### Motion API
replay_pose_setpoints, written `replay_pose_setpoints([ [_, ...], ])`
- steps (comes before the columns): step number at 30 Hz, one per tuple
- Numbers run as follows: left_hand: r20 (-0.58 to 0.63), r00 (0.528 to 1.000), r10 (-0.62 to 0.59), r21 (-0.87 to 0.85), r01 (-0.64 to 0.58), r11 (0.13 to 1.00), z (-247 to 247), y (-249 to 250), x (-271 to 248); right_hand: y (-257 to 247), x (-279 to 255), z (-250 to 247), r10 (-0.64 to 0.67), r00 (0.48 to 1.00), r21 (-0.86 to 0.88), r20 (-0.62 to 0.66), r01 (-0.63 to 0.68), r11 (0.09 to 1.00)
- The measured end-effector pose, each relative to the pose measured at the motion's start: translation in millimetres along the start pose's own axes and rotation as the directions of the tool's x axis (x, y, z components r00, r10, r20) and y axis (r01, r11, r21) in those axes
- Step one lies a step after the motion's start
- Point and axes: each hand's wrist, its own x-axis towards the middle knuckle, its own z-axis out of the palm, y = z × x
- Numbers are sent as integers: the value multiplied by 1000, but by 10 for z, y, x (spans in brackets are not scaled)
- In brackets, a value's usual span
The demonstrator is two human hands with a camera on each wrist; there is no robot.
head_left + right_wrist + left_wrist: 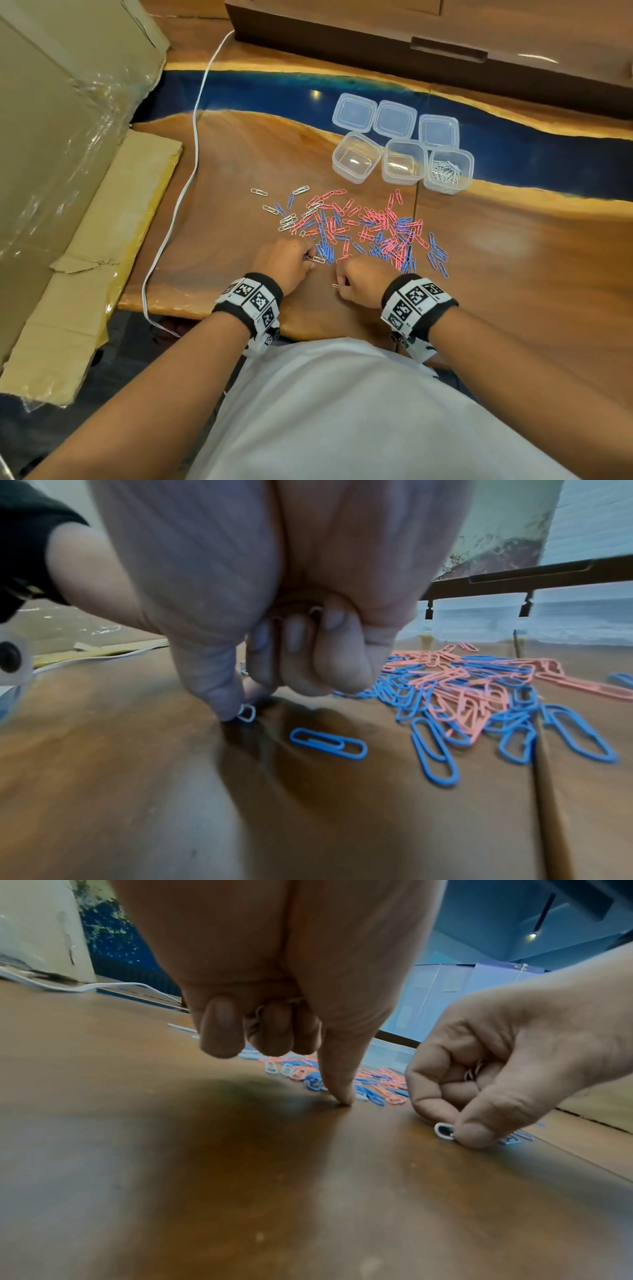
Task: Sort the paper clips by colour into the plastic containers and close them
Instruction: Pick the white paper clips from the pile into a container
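**Two hands gathered white paper clips from a mixed pile on a wooden table**

A wooden table (pixel 212 164) with a blue resin band held everything. At its far side stood three clear plastic containers (pixel 404 162) in a row, their three lids (pixel 394 118) lying just behind them. Only the rightmost container (pixel 448 169) held clips, all white; the other two looked empty.

Between the containers and the person lay a loose pile of paper clips (pixel 370 229), pink and blue tangled together, with a few white ones scattered at its left edge.

The left hand (pixel 284 262) had its lower fingers curled around several white clips, its index fingertip pressed down at the pile's near edge. The right hand (pixel 363 279) also kept clips in its curled fingers while thumb and forefinger pinched one white clip (pixel 247 713) lying flat on the wood.

The clips looked very light, thin and smooth-coated (likely to slide or snag on one another). Each seemed best taken by its rounded end, tipped up off the surface.
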Motion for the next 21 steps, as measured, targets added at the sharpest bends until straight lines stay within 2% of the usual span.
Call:
replay_pose_setpoints([
  [4, 44, 999, 19, 64, -21, 998, -32, 26, 40, -8, -18, 10, -13, 1000, 38, 21, 13, 999],
  [6, 96, 995, 13, 80, -20, 997, -45, 37, 68, -19, -43, 35, 10, 1000, 181, 7, -11, 983],
  [7, 119, 993, 7, 90, -18, 996, -55, 47, 84, -24, -56, 39, 46, 999, 318, 4, -45, 947],
  [8, 145, 989, 5, 107, -20, 994, -62, 55, 102, -19, -72, 28, 97, 995, 494, 23, -96, 864],
  [10, 186, 982, 6, 147, -34, 989, -87, 79, 126, 10, -105, -22, 192, 974, 789, 123, -213, 577],
  [11, 199, 980, 12, 161, -44, 986, -101, 92, 131, 38, -120, -45, 216, 964, 860, 155, -239, 450],
  [12, 207, 978, 21, 167, -56, 984, -109, 103, 137, 71, -133, -73, 232, 960, 903, 154, -233, 362],
  [15, 244, 969, 28, 149, -66, 987, -129, 113, 128, 134, -146, -159, 288, 950, 960, 119, -184, 211],
  [17, 289, 957, -1, 100, -29, 995, -115, 102, 108, 189, -132, -198, 328, 938, 978, 114, -163, 128],
  [19, 303, 952, -46, -36, 60, 998, -101, 99, 67, 244, -117, -256, 367, 919, 987, 142, -161, 21],
  [21, 304, 949, -82, -276, 171, 946, -118, 151, 40, 328, -114, -334, 380, 907, 983, 180, -153, -101],
])
